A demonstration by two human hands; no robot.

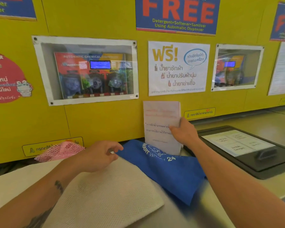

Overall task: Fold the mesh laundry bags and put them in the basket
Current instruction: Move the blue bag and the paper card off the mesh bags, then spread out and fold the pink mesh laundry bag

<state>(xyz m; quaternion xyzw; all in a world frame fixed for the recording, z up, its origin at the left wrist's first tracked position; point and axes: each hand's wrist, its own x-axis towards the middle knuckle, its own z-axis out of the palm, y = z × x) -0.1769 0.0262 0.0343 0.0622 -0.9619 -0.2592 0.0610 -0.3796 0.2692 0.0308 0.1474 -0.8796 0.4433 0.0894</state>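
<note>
A white mesh laundry bag [109, 195] lies flat on the machine top in front of me. A pink mesh bag [59, 151] is bunched against the yellow wall at the left. A blue cloth bag [168, 170] with white print lies to the right of the white one. My left hand [99, 155] pinches the blue bag's upper left edge. My right hand [183, 132] holds the right edge of a white paper sign [160, 122] standing upright against the wall behind the blue bag. No basket is in view.
The yellow wall [105, 122] with posters and two windowed dispenser panels [87, 69] rises right behind the bags. A black-framed washer lid [247, 148] with a label lies to the right on the grey machine top [270, 122].
</note>
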